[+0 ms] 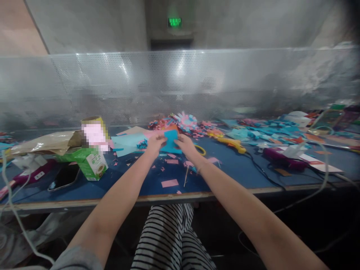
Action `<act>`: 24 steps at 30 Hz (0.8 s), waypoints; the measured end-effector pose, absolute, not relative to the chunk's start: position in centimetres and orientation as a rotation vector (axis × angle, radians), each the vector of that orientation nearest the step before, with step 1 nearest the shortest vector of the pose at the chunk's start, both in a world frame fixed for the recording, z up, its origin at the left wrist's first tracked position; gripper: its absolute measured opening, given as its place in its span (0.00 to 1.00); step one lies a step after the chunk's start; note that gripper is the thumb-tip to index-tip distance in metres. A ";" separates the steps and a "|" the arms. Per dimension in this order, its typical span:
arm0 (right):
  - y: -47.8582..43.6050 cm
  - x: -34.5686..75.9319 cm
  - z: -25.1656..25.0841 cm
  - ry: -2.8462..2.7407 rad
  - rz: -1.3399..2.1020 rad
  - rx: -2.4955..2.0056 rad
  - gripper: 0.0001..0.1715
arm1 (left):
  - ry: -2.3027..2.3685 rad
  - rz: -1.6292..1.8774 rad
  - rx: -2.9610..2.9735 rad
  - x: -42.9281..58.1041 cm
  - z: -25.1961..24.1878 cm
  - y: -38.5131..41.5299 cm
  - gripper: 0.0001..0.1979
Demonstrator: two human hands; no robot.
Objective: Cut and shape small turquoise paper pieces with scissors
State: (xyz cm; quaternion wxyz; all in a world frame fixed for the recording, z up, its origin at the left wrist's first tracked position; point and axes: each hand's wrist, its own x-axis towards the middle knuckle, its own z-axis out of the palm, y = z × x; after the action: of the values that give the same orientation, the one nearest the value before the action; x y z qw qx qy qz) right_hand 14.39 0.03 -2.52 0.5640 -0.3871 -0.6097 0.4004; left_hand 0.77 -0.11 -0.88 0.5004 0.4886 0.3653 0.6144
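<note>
A small blue piece of paper is held up over the table between my two hands. My left hand pinches its left edge, and my right hand grips its right edge. Under and left of my left hand lies a light blue sheet, with pink paper beside it. Close behind my hands sits a pink, white and blue paper flower. The yellow ring of a handle shows just right of my right hand. Several pink paper strips and a thin stick lie nearer to me.
A yellow glue gun with a black cord lies to the right, before piles of cut blue paper. Purple power strips sit at both sides. Leftward are a green box and a phone. A perforated metal screen stands behind.
</note>
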 end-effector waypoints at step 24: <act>-0.6 14.3 -3.3 -2.098 0.002 -0.762 0.31 | 0.871 1.613 1.102 0.4 -1.0 0.3 0.15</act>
State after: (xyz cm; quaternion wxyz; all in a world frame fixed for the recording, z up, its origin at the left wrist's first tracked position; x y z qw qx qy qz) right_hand 14.27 -0.56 -3.30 0.4392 -0.3065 -0.8445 0.0007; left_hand 0.40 0.33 -0.95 0.4806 0.4518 0.3570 0.6614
